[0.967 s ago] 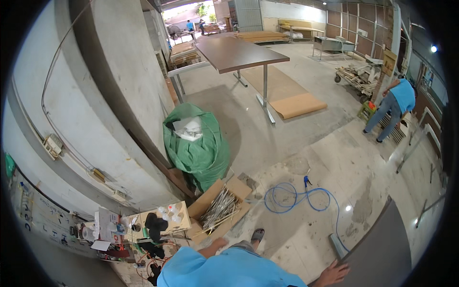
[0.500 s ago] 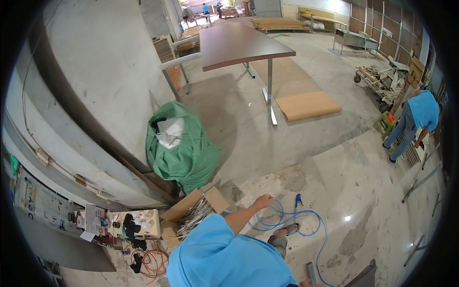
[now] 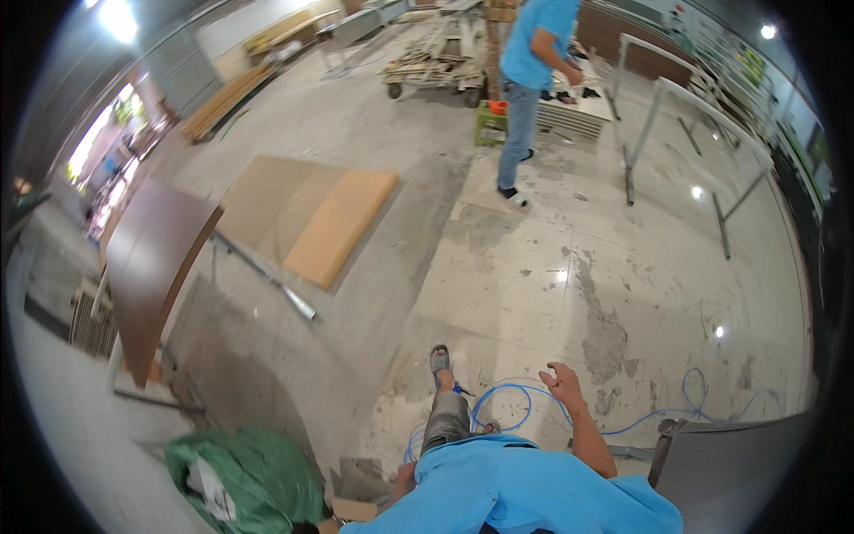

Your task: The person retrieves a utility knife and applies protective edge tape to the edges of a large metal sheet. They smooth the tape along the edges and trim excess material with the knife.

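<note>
My right hand (image 3: 562, 387) is raised over the floor with its fingers apart and nothing in it. Below it, a thin blue air hose (image 3: 507, 389) lies in loops on the floor and trails off to the right. The hose's blue nozzle (image 3: 462, 390) shows beside my forward foot. My left hand (image 3: 406, 481) hangs low by my side, near the cardboard box (image 3: 354, 509); its fingers are too hidden to read. A dark panel (image 3: 734, 472) stands to the right of my right arm.
A green sack (image 3: 258, 481) sits at lower left, below a brown-topped table (image 3: 160, 258). Brown sheets (image 3: 342, 227) lie on the floor ahead. A co-worker (image 3: 525, 89) stands near stacked panels (image 3: 574, 116). Metal frames (image 3: 689, 107) stand at right; a loaded cart (image 3: 436, 71) is farther back.
My view has swung right. My left hand has drawn back from over the hose to my side; my right hand has come up into view. The co-worker has straightened from a bend.
</note>
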Demonstrator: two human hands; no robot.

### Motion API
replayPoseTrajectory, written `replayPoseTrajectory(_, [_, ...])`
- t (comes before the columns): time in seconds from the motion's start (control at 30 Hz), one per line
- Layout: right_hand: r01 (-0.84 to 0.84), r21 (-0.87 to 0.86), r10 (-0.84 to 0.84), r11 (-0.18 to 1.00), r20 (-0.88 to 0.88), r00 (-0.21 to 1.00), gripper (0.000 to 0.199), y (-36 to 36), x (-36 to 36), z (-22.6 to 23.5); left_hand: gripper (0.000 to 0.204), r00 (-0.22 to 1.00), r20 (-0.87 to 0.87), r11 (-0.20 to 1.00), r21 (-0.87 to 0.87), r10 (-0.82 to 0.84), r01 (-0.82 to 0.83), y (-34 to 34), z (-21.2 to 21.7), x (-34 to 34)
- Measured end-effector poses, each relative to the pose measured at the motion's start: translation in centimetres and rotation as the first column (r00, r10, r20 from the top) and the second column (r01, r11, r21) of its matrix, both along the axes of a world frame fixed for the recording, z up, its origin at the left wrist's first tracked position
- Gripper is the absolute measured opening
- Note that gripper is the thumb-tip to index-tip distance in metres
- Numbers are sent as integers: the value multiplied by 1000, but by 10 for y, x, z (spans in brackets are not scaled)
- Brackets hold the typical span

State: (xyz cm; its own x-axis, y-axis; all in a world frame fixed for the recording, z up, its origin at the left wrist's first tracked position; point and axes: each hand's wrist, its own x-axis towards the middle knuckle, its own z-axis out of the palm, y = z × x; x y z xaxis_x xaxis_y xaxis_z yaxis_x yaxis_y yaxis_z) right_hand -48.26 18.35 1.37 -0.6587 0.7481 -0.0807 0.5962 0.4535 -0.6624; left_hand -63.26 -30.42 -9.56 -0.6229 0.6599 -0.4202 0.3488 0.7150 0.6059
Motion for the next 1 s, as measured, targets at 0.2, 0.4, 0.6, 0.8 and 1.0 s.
replayPoseTrajectory(0.2, [263,-162,-238,951,161,958,49,48,-93,-21,24,988,152,997,80,3,-15,145,-4,-191])
replayPoseTrajectory(0.4, [158,-381,-53,911,272,961,47,84,-204,-60,31,512,578,664,-70,635,-744,285,43,-450])
replayPoseTrajectory(0.6, [215,-406,-175,888,133,976,46,148,-304,-52,30,672,434,746,2,599,-666,421,68,-583])
replayPoseTrajectory(0.8, [116,-436,-41,893,177,983,47,264,-380,-63,36,735,509,851,8,448,-524,563,34,-579])
replayPoseTrajectory(1.0, [38,-586,123,809,232,965,49,414,-494,-33,50,990,80,955,-282,120,-93,634,14,-579])
